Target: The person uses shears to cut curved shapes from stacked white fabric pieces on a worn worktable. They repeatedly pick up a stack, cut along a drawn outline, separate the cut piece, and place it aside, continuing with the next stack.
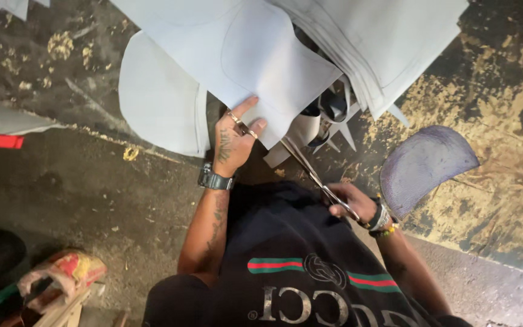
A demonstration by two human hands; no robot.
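My left hand [234,139] grips the lower edge of a large pale grey sheet [237,54], thumb on top, with rings and a wristwatch on that arm. My right hand [349,203] is closed around the handles of metal scissors [310,172], whose blades point up and left toward the sheet's corner. Curved pencil outlines are drawn on the sheet. Dark and grey offcut strips [328,118] hang below the sheet's cut edge, between the two hands.
A stack of similar pale sheets [394,42] lies at the top right. A cut rounded grey piece [158,97] rests to the left, a purple-grey curved template [422,166] to the right. The worn dark worktable [497,121] shows yellowish patches. Bags and a wooden stool [62,284] sit lower left.
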